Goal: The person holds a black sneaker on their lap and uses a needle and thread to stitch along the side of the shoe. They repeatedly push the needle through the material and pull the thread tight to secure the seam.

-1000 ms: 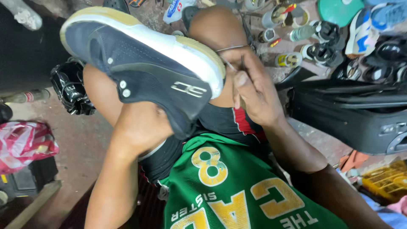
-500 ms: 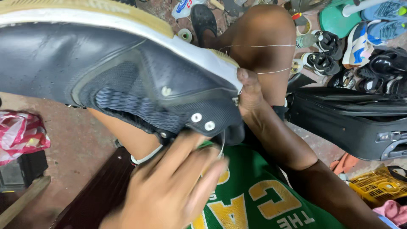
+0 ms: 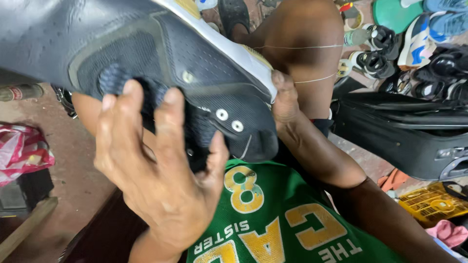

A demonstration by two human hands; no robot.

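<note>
A dark navy sneaker (image 3: 146, 53) with a white and yellowish sole fills the upper left of the head view, lifted close to the camera. My left hand (image 3: 156, 170) grips it from below, fingers pressed into the mesh tongue and collar. My right hand (image 3: 285, 100) pinches the sole edge at the shoe's right end. Thin white thread (image 3: 302, 47) runs taut from the sole across my bare knee (image 3: 302, 53). I am wearing a green jersey (image 3: 273, 224) with yellow lettering.
A black suitcase (image 3: 404, 131) lies to the right. Several shoes and sandals (image 3: 414, 44) are scattered at the top right. A yellow crate (image 3: 429, 204) sits at the lower right, a red and white bag (image 3: 22, 151) at the left, and a wooden plank (image 3: 24, 226) below it.
The sneaker has come closer to the camera and turned. My left hand moved from under the shoe to grip its mesh collar. My right hand stays at the sole edge.
</note>
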